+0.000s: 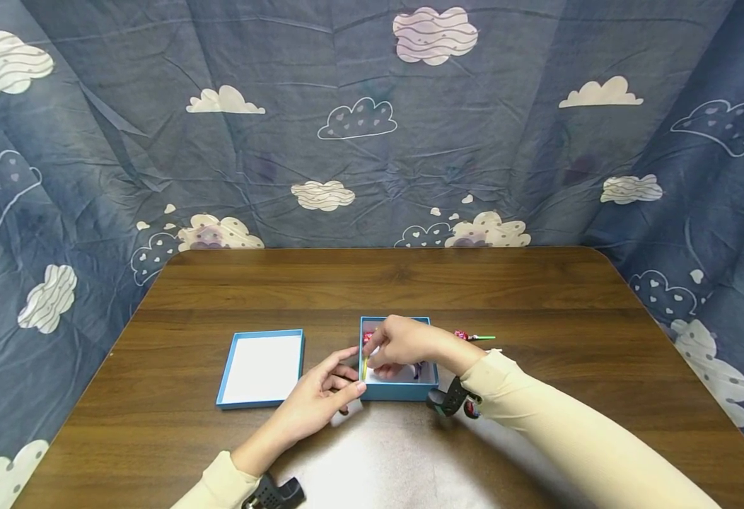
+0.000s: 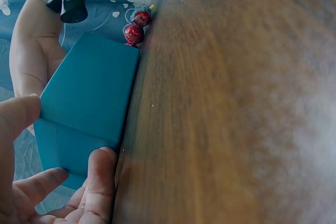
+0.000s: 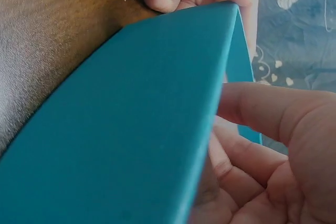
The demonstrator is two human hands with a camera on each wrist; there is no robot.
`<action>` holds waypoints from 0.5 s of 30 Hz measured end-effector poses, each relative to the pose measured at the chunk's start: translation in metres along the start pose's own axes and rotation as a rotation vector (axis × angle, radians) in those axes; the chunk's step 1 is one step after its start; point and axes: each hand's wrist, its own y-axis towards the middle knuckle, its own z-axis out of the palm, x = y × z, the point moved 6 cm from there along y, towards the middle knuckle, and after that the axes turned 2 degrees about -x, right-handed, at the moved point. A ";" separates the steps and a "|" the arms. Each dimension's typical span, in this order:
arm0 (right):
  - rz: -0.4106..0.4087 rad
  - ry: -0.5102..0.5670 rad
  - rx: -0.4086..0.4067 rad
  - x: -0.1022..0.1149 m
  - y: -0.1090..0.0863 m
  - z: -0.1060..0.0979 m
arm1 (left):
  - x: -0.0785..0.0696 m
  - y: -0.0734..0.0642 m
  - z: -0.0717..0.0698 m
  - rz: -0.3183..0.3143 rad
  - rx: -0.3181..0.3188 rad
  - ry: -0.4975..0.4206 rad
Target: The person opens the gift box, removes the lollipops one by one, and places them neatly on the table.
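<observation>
An open blue box (image 1: 404, 392) with a white inside stands between the hands. The right hand (image 1: 404, 346) reaches down into it, thumb and index finger pinching a lollipop (image 1: 365, 369) by its yellow stick along the left wall. Its red wrapped head shows beyond the fingers. The left hand (image 1: 321, 396) rests its fairly straight fingers and thumb against the box's left side and near corner. In the right wrist view, the box wall (image 3: 121, 108) hides the fingertips. Something dark purple (image 1: 418, 369) lies inside the box at the right, partly covered.
Left of the box lies its blue-rimmed lid (image 1: 228, 371), white inside facing up. A red wrapped lollipop (image 1: 461, 335) with a green stick lies right of the box. Another red wrapped one (image 1: 470, 408) shows near the right wrist. A cloud-patterned curtain (image 1: 346, 162) hangs behind the wooden table (image 1: 537, 283).
</observation>
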 end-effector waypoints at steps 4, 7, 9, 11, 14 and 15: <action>0.047 0.100 0.023 -0.006 0.003 0.004 | 0.000 0.000 0.000 0.004 -0.001 -0.009; 0.033 0.018 0.009 -0.005 0.002 0.004 | 0.001 0.001 0.001 0.003 -0.002 -0.024; 0.014 -0.085 -0.018 -0.003 0.000 0.002 | 0.002 0.001 0.001 0.001 -0.002 -0.028; -0.003 -0.207 -0.048 0.000 -0.003 0.000 | 0.002 0.001 0.001 0.001 -0.002 -0.028; -0.017 -0.337 -0.092 0.004 -0.008 -0.005 | 0.001 0.001 0.001 0.000 -0.005 -0.020; -0.020 -0.363 -0.107 0.005 -0.009 -0.006 | 0.001 0.001 0.000 0.001 -0.005 -0.017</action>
